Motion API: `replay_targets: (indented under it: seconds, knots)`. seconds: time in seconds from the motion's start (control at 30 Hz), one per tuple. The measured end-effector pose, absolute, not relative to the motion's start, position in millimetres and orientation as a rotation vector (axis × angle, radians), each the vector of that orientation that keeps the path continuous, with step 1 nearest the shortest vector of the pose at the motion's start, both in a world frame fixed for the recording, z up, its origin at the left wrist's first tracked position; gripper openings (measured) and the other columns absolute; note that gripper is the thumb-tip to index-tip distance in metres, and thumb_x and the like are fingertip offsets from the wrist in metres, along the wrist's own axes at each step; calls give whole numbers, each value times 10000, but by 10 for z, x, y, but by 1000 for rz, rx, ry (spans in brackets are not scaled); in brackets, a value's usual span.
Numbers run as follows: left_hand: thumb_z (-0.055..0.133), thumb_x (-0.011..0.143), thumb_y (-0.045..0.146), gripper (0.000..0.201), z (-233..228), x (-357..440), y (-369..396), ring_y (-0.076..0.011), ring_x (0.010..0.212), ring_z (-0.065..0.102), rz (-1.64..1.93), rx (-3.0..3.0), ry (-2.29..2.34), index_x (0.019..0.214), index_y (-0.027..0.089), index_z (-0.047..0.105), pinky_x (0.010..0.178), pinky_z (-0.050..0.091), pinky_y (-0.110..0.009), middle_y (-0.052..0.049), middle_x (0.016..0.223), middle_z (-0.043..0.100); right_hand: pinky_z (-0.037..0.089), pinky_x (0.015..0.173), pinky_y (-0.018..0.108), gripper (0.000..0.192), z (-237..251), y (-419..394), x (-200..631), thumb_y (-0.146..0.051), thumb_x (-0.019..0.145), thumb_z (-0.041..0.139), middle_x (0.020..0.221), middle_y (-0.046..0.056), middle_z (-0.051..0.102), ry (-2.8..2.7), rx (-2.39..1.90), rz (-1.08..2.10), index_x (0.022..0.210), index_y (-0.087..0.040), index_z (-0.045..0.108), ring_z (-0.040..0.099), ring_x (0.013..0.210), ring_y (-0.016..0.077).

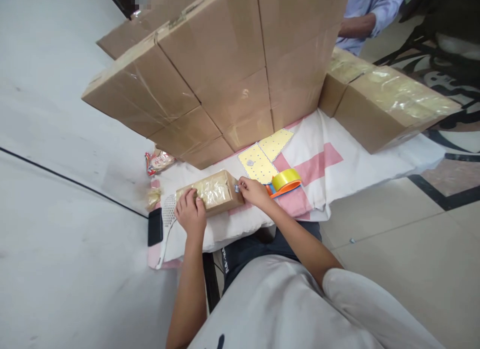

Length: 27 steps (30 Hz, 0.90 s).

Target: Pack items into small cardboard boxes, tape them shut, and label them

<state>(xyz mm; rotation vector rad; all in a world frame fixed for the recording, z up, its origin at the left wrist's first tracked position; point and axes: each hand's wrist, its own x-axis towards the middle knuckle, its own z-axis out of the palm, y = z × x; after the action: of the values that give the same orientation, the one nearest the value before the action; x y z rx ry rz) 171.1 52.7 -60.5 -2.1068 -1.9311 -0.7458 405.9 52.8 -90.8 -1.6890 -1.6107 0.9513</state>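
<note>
A small cardboard box with shiny clear tape along its top lies on the cloth-covered table in front of me. My left hand grips its near left part, fingers curled over the taped top. At the box's right end, my right hand is closed in a pinch beside a small blue-and-white label. Whatever those fingertips hold is too small to make out. Just right of that hand are a yellow tape roll and an orange ring-shaped piece, partly behind my wrist.
Large taped cartons stand stacked along the back, and more cartons sit at the right. A black phone-like object and a snack packet lie by the left wall. Another person's arm shows behind the stack.
</note>
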Motion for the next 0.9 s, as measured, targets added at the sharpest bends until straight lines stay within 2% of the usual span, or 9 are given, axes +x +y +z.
replay_targets:
  seconds: [0.13,0.33,0.47,0.57,0.67,0.8,0.9]
  knots:
    - [411,979,321,388,-573,1718,521,-269,1249,533,-733,-2098,-1931,1274,195,630,1064,310,-389,-107,1341,632,278,607,263,194,-886,543,4013,-266,957,451,927,26,731,-1637,-1765,904,1013,-255,637,632,834,194]
    - [416,972,320,386,-588,1721,531,-278,1220,550,-726,-2080,-1924,1266,201,636,1040,325,-394,-102,1333,642,356,670,268,215,-859,555,3968,-213,949,460,970,47,737,-1689,-1758,903,1046,-244,650,651,886,203]
    - [420,971,320,384,-590,1721,529,-280,1222,547,-714,-2074,-1926,1271,204,631,1040,323,-396,-101,1338,638,411,702,269,287,-923,505,3888,-264,930,553,958,73,741,-1516,-1797,807,1202,-204,620,666,860,210]
    - [418,971,312,387,-587,1725,527,-280,1230,540,-711,-2079,-1934,1280,203,623,1048,315,-401,-108,1344,632,461,763,276,237,-1020,424,3793,-234,934,536,956,85,757,-1356,-1668,804,1103,-181,695,683,854,202]
    - [426,965,311,386,-583,1731,523,-281,1231,536,-702,-2085,-1940,1273,197,629,1049,314,-400,-108,1346,630,506,792,287,277,-1124,333,3721,-168,897,511,968,91,779,-1193,-1478,950,1019,-167,759,704,849,203]
    - [443,959,315,377,-578,1735,513,-283,1225,537,-705,-2079,-1938,1259,197,639,1050,313,-403,-107,1346,631,533,861,330,403,-1214,225,3697,-137,856,476,1113,99,767,-1067,-1351,1096,1150,-152,752,704,933,216]
    - [451,957,306,374,-577,1735,510,-282,1228,532,-702,-2093,-1951,1265,200,636,1053,312,-414,-112,1346,628,536,882,358,485,-1243,178,3680,-150,861,459,1198,101,739,-1085,-1338,1161,1291,-146,682,691,930,212]
